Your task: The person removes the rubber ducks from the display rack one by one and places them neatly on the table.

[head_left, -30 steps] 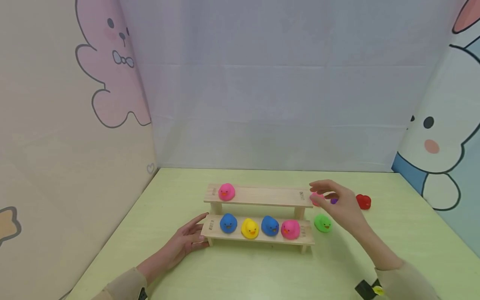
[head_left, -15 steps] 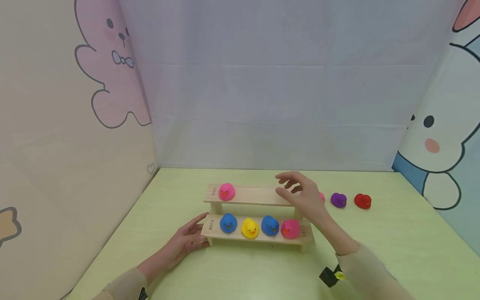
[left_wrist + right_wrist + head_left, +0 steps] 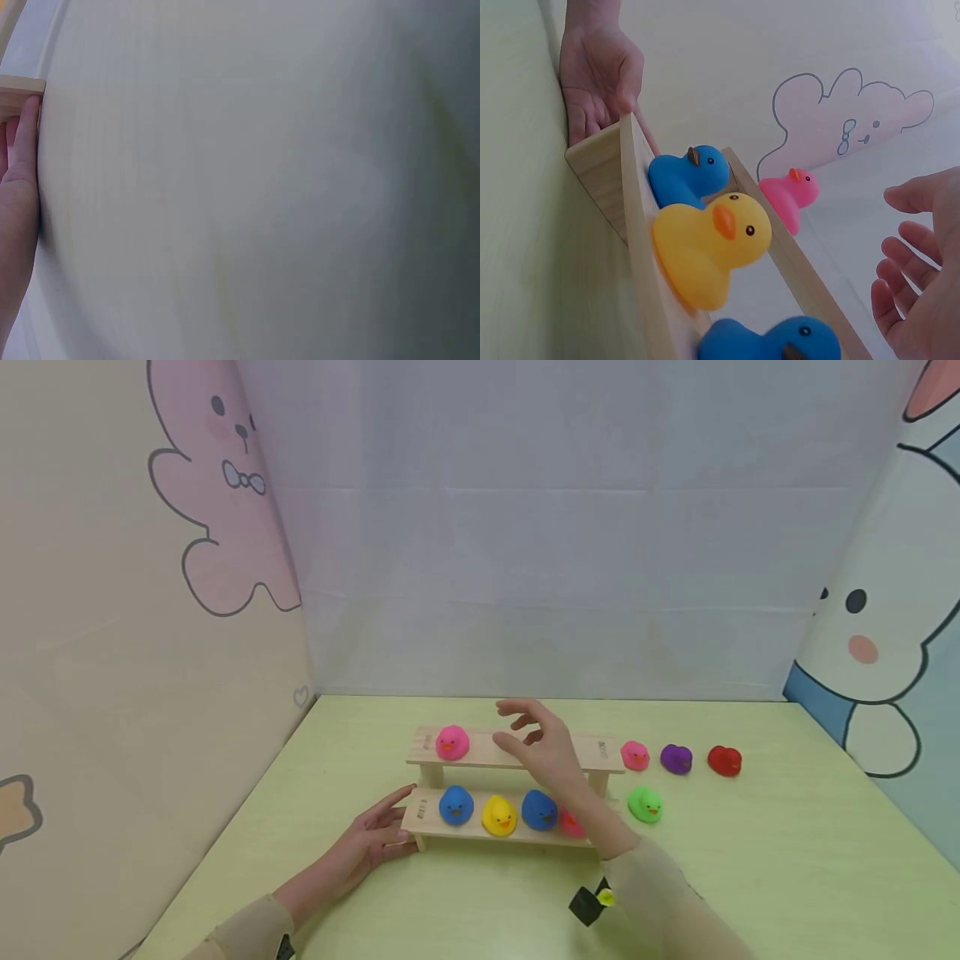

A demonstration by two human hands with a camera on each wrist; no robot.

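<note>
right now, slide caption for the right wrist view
Left hand touches the wooden rack of toy ducks; right hand holds nothing.

Smooth, plastic-looking ducks (image 3: 499, 816) are showing a soft sheen against a matt wooden shelf (image 3: 480, 752) and creased cloth backdrop (image 3: 480, 552).

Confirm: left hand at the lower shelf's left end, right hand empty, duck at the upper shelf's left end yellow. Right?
No, one error: the duck at the left end of the upper shelf is pink, not yellow, per the head view. Left hand at the left end of the lower shelf, right hand empty: both correct.
</note>
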